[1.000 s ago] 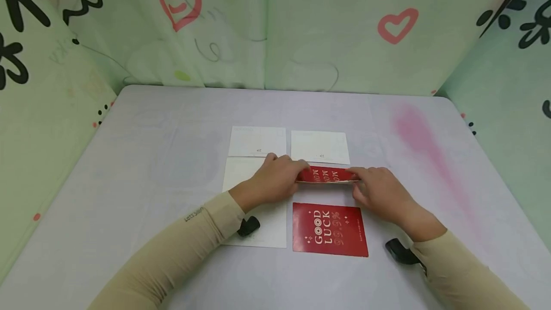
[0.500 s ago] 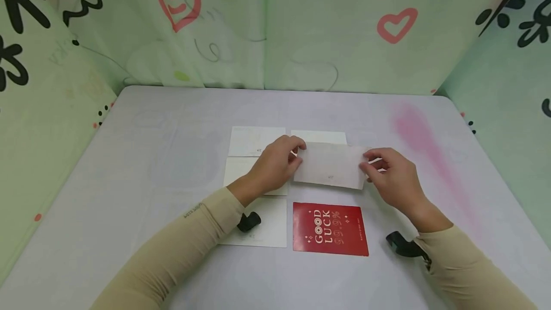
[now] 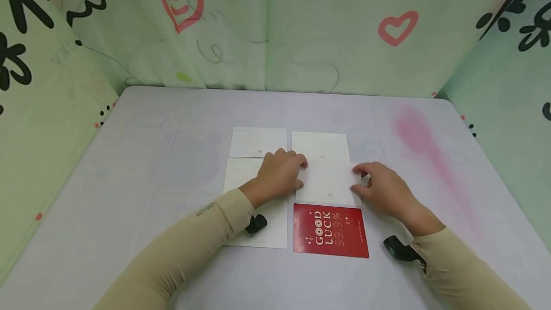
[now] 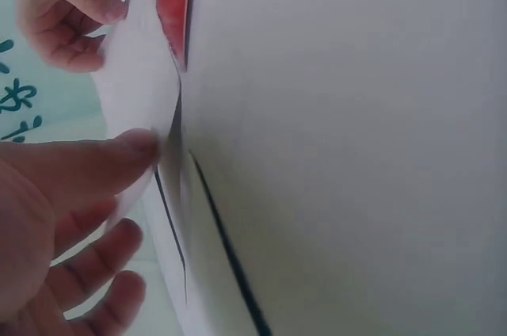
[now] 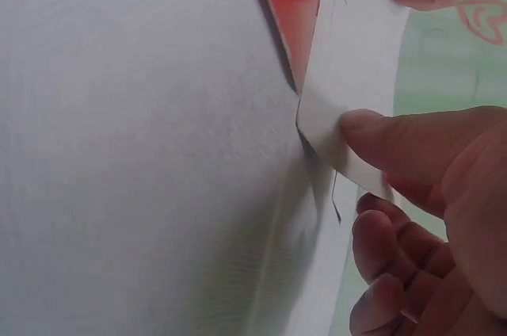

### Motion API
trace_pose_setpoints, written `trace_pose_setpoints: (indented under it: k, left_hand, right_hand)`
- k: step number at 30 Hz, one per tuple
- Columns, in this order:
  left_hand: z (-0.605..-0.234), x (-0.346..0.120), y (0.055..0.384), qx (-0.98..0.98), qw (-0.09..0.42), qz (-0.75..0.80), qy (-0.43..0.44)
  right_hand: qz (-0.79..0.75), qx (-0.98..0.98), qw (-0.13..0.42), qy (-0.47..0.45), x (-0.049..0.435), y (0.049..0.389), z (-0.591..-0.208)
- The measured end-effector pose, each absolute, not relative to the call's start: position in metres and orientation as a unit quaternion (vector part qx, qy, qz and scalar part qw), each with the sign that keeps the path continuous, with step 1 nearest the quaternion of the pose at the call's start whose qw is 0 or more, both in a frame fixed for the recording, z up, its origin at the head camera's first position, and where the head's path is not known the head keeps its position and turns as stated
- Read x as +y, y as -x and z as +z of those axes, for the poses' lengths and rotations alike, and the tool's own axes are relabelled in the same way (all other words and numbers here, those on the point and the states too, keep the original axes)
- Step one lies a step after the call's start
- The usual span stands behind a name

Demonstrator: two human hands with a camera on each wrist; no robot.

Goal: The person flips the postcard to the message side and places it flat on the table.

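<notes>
Between both hands is a white-backed card point(image 3: 328, 182), its pale side facing up and a tiny mark near its lower edge. My left hand point(image 3: 277, 176) pinches its left edge, and my right hand point(image 3: 385, 195) holds its right edge between thumb and fingers. In the left wrist view the thumb point(image 4: 119, 158) lies along the card's edge; the right wrist view shows the right thumb point(image 5: 380, 134) on a corner, with a small gap beneath. Just below the held card lies a red card point(image 3: 330, 230) reading "GOOD LUCK 99.9%". Above it is another white card point(image 3: 320, 143), which it overlaps.
To the left, a column of white cards includes a top one point(image 3: 258, 140), a middle one point(image 3: 238, 173) partly behind my left hand, and a lower one point(image 3: 275, 231). A pink stain point(image 3: 422, 138) marks the white tabletop point(image 3: 172, 157). Green printed curtains point(image 3: 323, 27) surround the table.
The card was tipped up with its red printed side showing, then turned over to white. Both hands have since lowered it toward the table, above the GOOD LUCK card.
</notes>
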State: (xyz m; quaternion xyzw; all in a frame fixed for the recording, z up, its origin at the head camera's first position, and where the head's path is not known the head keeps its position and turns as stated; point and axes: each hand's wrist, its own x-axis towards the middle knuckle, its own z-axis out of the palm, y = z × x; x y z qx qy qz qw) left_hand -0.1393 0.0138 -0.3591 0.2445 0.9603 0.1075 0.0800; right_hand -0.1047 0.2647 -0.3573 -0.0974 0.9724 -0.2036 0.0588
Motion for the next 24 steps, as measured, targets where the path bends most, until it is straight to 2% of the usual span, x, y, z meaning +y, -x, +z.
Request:
trace_pose_setpoints:
  k: [6,18,24]
  left_hand:
    - [-0.3593,0.0150,0.1372,0.962,0.097,0.070,-0.244]
    - [-0.3563,0.0161,0.1426,0.956,0.134,0.056,-0.253]
    - [-0.3536,0.0203,0.1409,0.951,0.118,0.020,-0.285]
  right_hand:
    - [-0.216,0.967,0.092,0.100,0.2606,0.1077,-0.3609]
    - [-0.223,0.963,0.103,0.111,0.2608,0.1087,-0.3643]
    - [-0.199,0.968,0.109,0.110,0.2590,0.1097,-0.3629]
